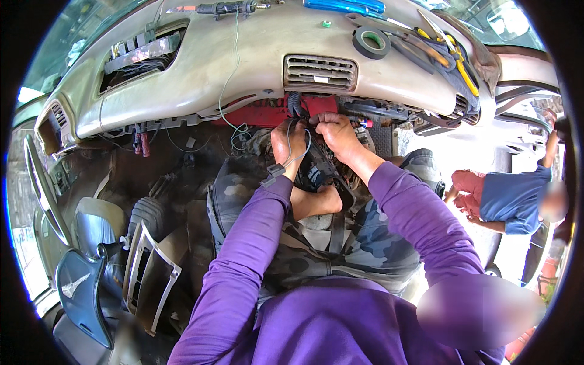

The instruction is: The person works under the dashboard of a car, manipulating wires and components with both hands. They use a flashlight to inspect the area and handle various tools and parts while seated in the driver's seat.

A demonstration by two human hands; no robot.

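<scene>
Below the middle air vent of a beige dashboard, my two hands work close together at a dark wire harness (294,103) in corrugated sleeving. My left hand (288,143) is closed, its fingertips pinching dark wires of the harness. Just to its right, my right hand (337,135) is also closed in a pinch at the same wires; the exact spot between its fingers is small. A thin grey wire (309,144) loops across my left hand, down to a dark connector (272,175) by my wrist. Behind the hands lies a red cloth or bag (258,114).
The dashboard (255,36) carries black tape (371,42), a tool pouch with pliers (463,76), blue-handled tools (345,7) and a probe-like tool (234,8) trailing green wire. A loose trim frame (152,277) lies at left. Another person (510,198) is outside at right.
</scene>
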